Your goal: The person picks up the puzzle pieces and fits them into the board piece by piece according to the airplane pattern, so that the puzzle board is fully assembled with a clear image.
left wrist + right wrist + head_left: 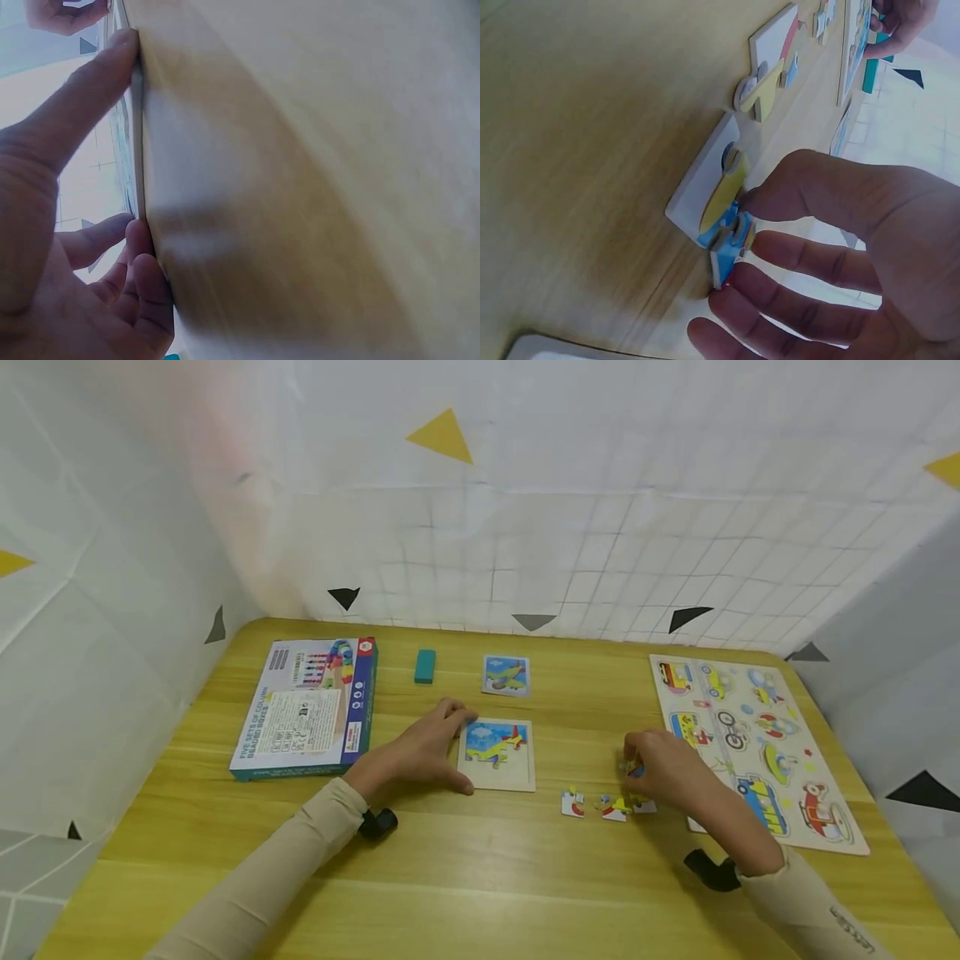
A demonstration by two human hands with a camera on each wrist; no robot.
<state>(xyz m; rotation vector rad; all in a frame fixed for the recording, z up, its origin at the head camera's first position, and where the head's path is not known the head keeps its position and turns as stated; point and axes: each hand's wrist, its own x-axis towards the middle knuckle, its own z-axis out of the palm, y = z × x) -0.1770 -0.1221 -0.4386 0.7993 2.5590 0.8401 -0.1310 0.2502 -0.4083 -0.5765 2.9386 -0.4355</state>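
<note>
My left hand (423, 752) rests at the left side of a small square jigsaw tray (519, 777), thumb near its front corner and fingertips near its back corner. In the left wrist view the thumb and fingers touch the tray's edge. A partly filled airplane picture shows in the tray. Farther right, my right hand (671, 772) pinches a blue puzzle piece (724, 260) between thumb and fingers, close over a white, yellow and blue piece (720, 184). To the left of that hand lie loose pieces, among them one white and red (573, 805) and one yellow and red (615, 810).
Behind the tray lies a square airplane picture card (506, 677), with a teal block (424, 667) to its left. A boxed bead set (303, 710) occupies the left side of the table. On the right, a large vehicle puzzle board (765, 743) lies beside my right arm.
</note>
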